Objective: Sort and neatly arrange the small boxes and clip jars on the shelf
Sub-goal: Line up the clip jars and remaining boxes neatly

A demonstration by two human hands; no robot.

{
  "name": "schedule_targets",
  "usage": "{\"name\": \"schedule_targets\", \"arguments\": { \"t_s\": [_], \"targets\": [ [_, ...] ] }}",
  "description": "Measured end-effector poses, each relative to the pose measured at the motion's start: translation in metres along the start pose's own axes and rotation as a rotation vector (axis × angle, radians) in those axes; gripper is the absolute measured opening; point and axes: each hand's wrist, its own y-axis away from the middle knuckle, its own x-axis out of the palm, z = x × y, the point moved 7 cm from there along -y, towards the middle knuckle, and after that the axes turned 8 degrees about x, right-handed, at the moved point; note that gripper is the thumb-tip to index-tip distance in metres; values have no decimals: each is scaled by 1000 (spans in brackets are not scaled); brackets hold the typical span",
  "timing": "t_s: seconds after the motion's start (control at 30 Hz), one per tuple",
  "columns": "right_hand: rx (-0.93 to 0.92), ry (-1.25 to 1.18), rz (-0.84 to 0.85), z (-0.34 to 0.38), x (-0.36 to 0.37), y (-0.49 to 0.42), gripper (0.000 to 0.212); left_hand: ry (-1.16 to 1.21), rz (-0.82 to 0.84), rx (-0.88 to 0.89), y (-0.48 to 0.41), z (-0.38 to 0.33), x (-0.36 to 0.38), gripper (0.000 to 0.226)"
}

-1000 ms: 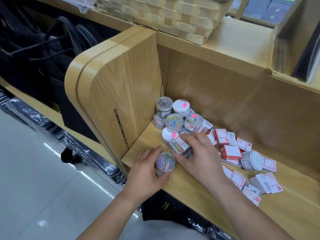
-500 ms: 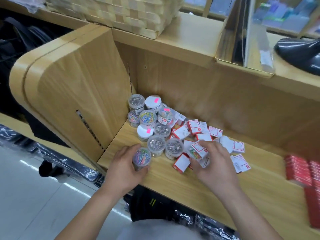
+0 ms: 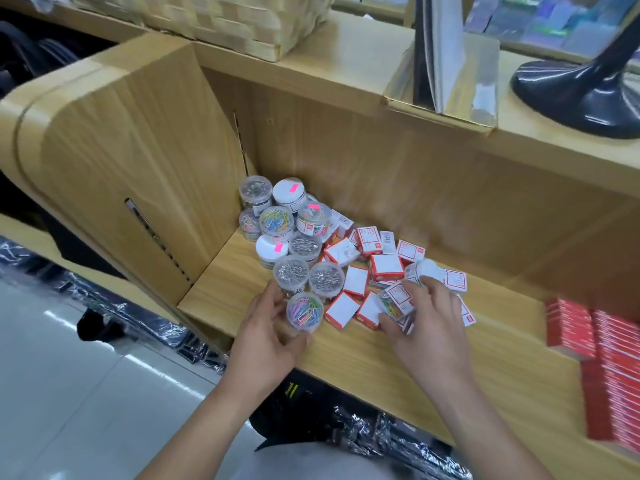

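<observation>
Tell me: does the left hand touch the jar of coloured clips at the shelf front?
Touching. The head view shows the left hand with thumb and fingers wrapped round the jar.

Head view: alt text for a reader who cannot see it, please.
A person's left hand grips an upright jar of coloured clips at the front of a wooden shelf, while the right hand grips a tipped jar among loose red-and-white boxes. More clip jars cluster in the shelf's corner; red packs are stacked at right.
</observation>
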Motion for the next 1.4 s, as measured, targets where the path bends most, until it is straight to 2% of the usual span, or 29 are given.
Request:
{"name": "schedule_targets", "arguments": {
  "t_s": [0.17,0.33,0.43,0.5,0.6,0.7,0.77,0.83,0.93,1.0,1.17,1.4],
  "targets": [
    [-197,-210,-23,20,-14,3,47,26,-33,-101,12,14,-13,78],
    [-337,-200,118,36,4,5,36,-1,25,-113,0,8,-17,84],
    [-394,-74,174,40,15,11,44,-11,70,-70,-11,5,-15,91],
    [-349,-49,167,37,15,10,45,-26,98,-70,-17,8,-14,95],
    [-272,-82,103,35,13,7,35,-58,159,-22,-22,10,-14,98],
    [-191,-160,29,50,16,7,30,-113,195,106,-32,7,-26,79],
    [-155,-248,-15,72,16,3,33,-180,114,170,-50,8,-47,66],
    [-187,-226,-27,101,20,-8,42,-198,71,159,-79,16,-61,78],
    [-212,-98,88,137,40,-35,74,-171,200,69,-115,32,-55,108],
    [-176,-45,182,148,53,-51,88,-124,241,50,-129,41,-51,114],
    [-192,41,307,153,73,-74,95,-315,302,128,-131,47,-42,90],
    [-27,66,94,115,50,-75,83,-341,252,194,-114,31,-21,72]
  ]
}}
